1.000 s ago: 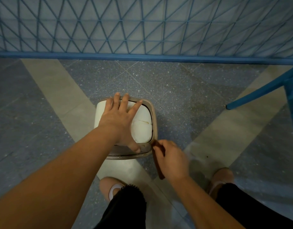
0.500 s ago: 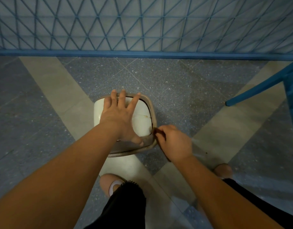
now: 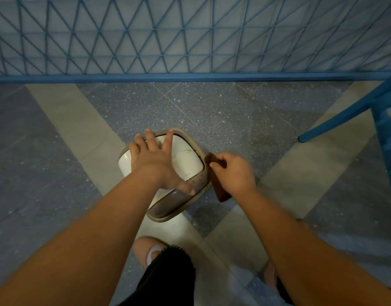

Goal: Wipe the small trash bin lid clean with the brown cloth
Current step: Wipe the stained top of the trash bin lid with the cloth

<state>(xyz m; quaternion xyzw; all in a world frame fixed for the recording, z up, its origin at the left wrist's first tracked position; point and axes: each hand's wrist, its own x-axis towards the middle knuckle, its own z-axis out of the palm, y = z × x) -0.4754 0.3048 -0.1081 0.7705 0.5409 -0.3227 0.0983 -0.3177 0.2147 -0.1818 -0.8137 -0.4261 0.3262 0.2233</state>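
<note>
Pinning the small trash bin lid [image 3: 185, 160] flat with splayed left hand [image 3: 154, 164], right hand [image 3: 234, 173] pinching the brown cloth [image 3: 218, 191] just right of the lid's rim, cloth's long edge running along it.

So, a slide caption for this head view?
Left hand steadies the beige trash bin lid; right hand wipes its rim with brown cloth.

- A tiled floor [image 3: 212, 111] of speckled grey terrazzo is running under pale diagonal bands — looking like a balcony or landing.
- A blue lattice railing [image 3: 190, 40] is closing off the far edge — a blue chair [image 3: 355, 111] is standing beside it.
</note>
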